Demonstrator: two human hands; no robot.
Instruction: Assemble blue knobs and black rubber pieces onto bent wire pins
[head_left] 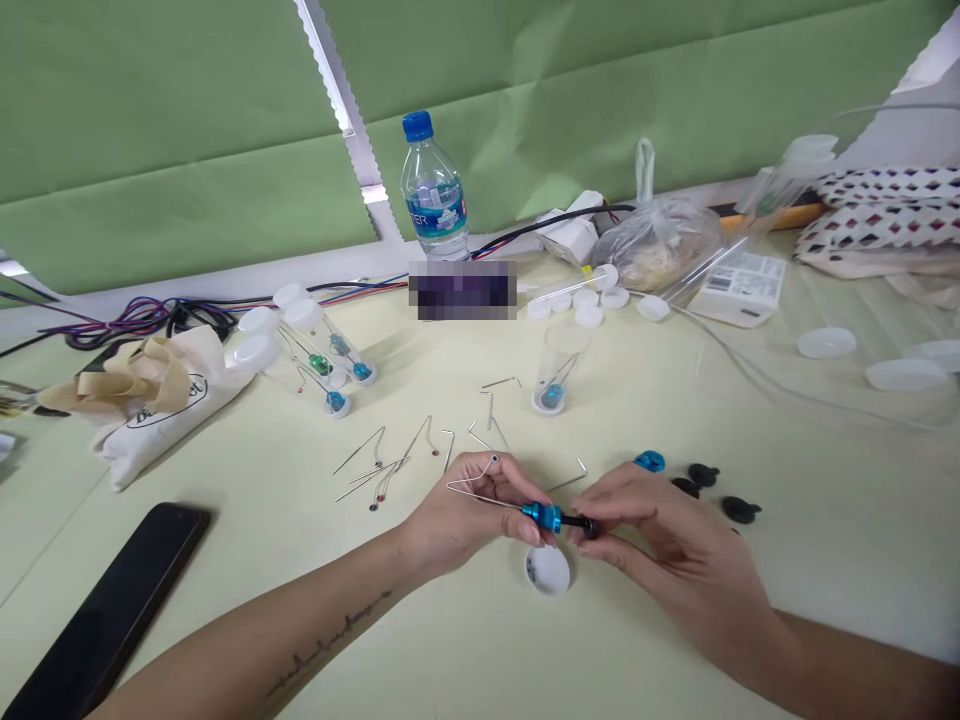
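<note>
My left hand is closed on a blue metal fitting, from which a bent wire sticks out to the left. My right hand pinches a black part with a round end; its dark stem meets the fitting's right side. Just below the hands sits a white cap with tiny dark pieces in it. Several bent wires with small coloured ends lie left of my left hand, and hex keys lie beyond it. Black round parts and a blue part rest beyond my right hand.
Clear tubes with blue and green fittings stand at the left, and another tube at centre. A water bottle, white caps and a plastic bag are at the back. A phone lies front left, near a cloth pouch.
</note>
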